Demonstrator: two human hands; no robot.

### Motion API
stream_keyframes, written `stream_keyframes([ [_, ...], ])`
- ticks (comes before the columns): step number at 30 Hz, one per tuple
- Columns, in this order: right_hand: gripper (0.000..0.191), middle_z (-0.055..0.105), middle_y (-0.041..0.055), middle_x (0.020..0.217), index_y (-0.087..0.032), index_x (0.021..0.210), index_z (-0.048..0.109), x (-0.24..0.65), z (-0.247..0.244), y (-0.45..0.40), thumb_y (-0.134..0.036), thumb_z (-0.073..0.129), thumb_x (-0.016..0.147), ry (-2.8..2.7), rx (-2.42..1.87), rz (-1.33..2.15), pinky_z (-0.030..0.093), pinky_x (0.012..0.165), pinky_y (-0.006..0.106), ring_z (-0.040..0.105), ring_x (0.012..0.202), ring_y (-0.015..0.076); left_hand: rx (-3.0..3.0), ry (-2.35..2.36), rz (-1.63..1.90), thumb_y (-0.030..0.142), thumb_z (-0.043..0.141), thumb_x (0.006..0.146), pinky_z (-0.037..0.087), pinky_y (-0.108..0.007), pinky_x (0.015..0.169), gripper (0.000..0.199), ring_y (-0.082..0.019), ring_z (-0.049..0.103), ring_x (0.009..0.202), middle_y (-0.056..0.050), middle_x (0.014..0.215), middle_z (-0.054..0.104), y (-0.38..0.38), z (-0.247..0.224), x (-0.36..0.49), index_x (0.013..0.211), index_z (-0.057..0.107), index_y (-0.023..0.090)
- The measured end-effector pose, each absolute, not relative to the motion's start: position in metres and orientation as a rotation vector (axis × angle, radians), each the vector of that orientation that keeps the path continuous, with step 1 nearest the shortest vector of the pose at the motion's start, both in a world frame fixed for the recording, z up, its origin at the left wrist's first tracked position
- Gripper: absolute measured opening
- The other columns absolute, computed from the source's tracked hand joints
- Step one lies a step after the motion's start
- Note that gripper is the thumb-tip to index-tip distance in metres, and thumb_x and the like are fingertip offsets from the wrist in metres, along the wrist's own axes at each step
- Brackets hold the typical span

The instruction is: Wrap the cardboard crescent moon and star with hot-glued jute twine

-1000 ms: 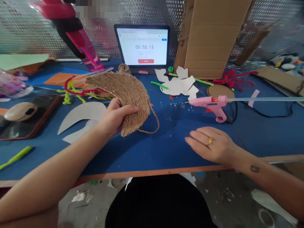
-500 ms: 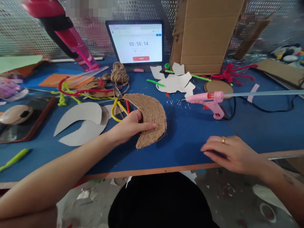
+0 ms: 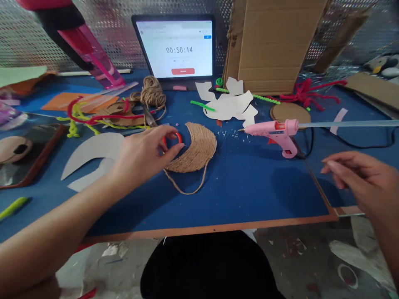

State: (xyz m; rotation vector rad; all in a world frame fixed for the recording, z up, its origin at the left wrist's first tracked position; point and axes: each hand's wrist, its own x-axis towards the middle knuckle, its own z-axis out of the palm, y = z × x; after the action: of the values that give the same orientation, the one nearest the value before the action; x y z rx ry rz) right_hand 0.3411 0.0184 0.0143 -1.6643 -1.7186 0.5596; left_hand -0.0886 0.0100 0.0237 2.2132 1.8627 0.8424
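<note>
Released since the earlier frame: the coiled jute crescent (image 3: 195, 147) has left my left hand (image 3: 143, 155) and now lies flat near mid-bench on the blue bench (image 3: 215, 224). Its twine loop (image 3: 183, 189) trails toward the front edge. With that release, the piece rests on the bench alone, and neither hand appears to support it.

Left hand: fingers arched and close together, positioned over the red finger loop (image 3: 172, 139) of the scissors (image 3: 149, 118). The fingertips sit just beside the crescent's inner curve. I cannot tell whether they are pinching the loop.

Right hand (image 3: 358, 174): raised near the bench's right front corner, well apart from the crescent, fingers loosely together, holding nothing.

Surrounding items: the pink hot glue gun (image 3: 271, 133) lies right of the crescent, nozzle pointing left, with a long glue stick (image 3: 343, 123) extending to the right. A ball of jute twine (image 3: 152, 93) sits behind the scissors, before the tablet (image 3: 174, 47) displaying 00:50:14. Grey card templates (image 3: 95, 155) lie under and left of my left wrist.
</note>
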Motion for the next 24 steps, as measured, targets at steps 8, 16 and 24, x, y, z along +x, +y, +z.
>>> stream_keyframes([
  [8, 0.049, 0.064, 0.0084, 0.087, -0.021, 0.111, 0.064, 0.319, 0.016, 0.074, -0.049, 0.066, 0.071, -2.056, -1.493, 0.354, 0.039, 0.057, 0.033, 0.048, 0.062, 0.0155, 2.995, 1.493, 0.228, 0.042, 0.050, 0.090, 0.032, -0.031, 0.044, 0.031, -0.016, 0.054, 0.047, -0.002, 0.066, 0.060, -0.041, 0.024, -0.054, 0.071, 0.056, 0.019],
  [16, 0.038, 0.070, 0.0088, 0.080, -0.018, 0.090, 0.072, 0.286, 0.008, 0.095, -0.050, 0.063, 0.073, -2.247, -1.441, 0.468, 0.043, 0.061, 0.034, 0.059, 0.067, 0.0200, 2.688, 1.456, 0.107, 0.021, 0.042, 0.088, 0.039, -0.027, 0.045, 0.016, -0.015, 0.059, 0.051, 0.001, 0.071, 0.061, -0.042, 0.019, -0.056, 0.079, 0.055, 0.019],
  [24, 0.028, 0.072, 0.0077, 0.075, -0.021, 0.080, 0.072, 0.286, 0.002, 0.093, -0.047, 0.065, 0.073, -2.118, -1.430, 0.596, 0.048, 0.063, 0.035, 0.063, 0.064, 0.0199, 2.710, 1.344, 0.379, 0.020, 0.042, 0.093, 0.051, -0.046, 0.093, 0.020, -0.029, 0.057, 0.114, -0.012, 0.116, 0.063, -0.030, 0.029, -0.065, 0.085, 0.060, 0.018],
])
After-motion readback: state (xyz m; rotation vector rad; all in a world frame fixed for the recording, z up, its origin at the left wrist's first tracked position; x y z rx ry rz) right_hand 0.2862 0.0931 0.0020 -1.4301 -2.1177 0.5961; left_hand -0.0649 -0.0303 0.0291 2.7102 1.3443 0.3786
